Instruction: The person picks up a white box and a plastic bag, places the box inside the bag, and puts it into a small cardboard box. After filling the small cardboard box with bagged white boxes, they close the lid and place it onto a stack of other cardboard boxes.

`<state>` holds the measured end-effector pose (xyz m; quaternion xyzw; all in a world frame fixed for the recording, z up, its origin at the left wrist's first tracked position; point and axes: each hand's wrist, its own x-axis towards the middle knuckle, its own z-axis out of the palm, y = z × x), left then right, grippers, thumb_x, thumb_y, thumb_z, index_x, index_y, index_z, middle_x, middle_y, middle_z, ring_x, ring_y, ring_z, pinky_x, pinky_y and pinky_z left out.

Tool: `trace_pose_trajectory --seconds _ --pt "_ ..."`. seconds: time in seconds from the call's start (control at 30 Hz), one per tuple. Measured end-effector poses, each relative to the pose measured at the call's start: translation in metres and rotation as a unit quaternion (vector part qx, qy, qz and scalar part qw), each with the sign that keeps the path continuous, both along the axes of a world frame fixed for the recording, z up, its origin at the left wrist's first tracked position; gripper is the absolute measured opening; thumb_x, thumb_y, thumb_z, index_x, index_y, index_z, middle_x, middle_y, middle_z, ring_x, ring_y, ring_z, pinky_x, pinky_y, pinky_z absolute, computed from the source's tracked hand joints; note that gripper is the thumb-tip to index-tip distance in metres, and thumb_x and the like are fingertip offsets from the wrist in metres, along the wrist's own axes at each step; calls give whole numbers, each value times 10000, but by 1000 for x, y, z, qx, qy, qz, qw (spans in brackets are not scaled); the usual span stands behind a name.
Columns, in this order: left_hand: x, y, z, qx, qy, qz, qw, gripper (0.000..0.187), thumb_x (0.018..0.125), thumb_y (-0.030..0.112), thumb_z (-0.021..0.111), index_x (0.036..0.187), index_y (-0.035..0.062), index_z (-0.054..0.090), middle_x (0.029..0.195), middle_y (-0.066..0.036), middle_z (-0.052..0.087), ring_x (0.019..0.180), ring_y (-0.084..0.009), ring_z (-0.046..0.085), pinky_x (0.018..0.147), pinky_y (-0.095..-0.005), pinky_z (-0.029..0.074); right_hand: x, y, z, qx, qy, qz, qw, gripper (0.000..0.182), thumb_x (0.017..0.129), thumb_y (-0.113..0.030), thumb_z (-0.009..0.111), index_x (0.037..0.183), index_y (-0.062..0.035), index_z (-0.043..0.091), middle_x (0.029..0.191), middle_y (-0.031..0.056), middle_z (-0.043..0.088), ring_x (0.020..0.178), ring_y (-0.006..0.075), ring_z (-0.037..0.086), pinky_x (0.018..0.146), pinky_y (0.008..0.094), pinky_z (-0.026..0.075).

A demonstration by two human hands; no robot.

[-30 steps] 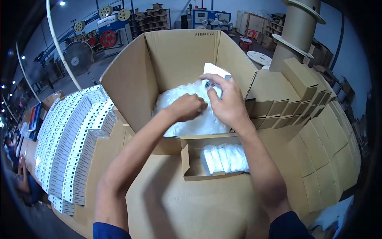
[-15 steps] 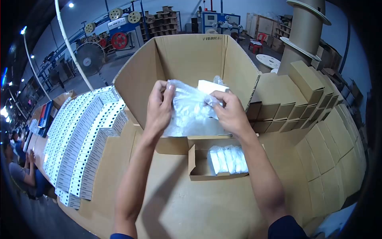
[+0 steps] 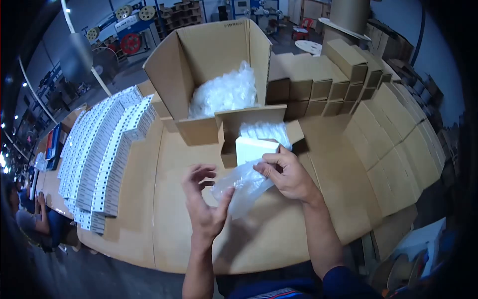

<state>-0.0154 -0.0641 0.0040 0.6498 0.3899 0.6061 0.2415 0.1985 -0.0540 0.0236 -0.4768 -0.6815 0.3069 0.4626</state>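
My right hand pinches a clear plastic bag and has a small white box in its grip as well. The bag hangs down to the left, loose and crinkled. At its left edge my left hand is open, fingers curved and spread apart. Just beyond the white box stands an open small carton, with a row of plastic-wrapped white pieces in it. Behind that, a tall open cardboard box contains a heap of clear plastic bags.
Rows of stacked white boxes with printed labels line the left side of the cardboard-covered table. Brown cartons are stacked at the back right, with more cartons along the right edge. A person sits at far left.
Both hands have come down and nearer from over the tall box. My left hand has let go of the bag; the right still holds it with the white box. The view has shifted.
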Motion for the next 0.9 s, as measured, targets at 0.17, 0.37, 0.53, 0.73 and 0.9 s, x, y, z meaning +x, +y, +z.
trace_pose_trajectory --seconds 0.17,0.37,0.53,0.73,0.9 --pt "5 -56 -28 -143 76 -50 986 175 983 124 671 872 3 610 692 -95 625 616 -165 595 595 -314 470 -5 -68 -60 -27 84 21 996 316 947 -265 767 1029 37 723 1030 159 628 985 255 587 879 390 480" --pt "12 -117 -76 -213 -90 -77 970 372 1093 185 528 761 46 436 655 36 423 636 -48 361 544 -260 324 -17 -141 -97 -130 296 27 946 231 910 -129 816 1030 32 701 1040 51 632 958 106 582 825 267 486" --pt "23 -145 -95 -155 -150 -2 977 251 1120 197 457 915 56 484 799 45 443 721 -35 361 630 -214 317 -16 -161 -108 -92 355 -92 926 184 938 -125 787 1019 -3 676 957 13 651 803 63 569 714 222 468" --pt "31 -150 -94 -131 -193 45 971 152 1123 185 432 1067 50 474 881 21 482 770 -35 408 676 -221 355 -24 -179 -123 -151 369 -41 916 321 953 -223 780 1139 18 680 964 -1 659 802 65 564 701 230 465" --pt "17 -148 -122 -180 -203 14 962 142 1112 183 444 1097 43 428 950 -29 532 778 -54 460 683 -219 389 -42 -184 -132 -107 247 -123 955 265 936 -223 793 874 26 726 935 82 666 775 125 565 649 274 445"
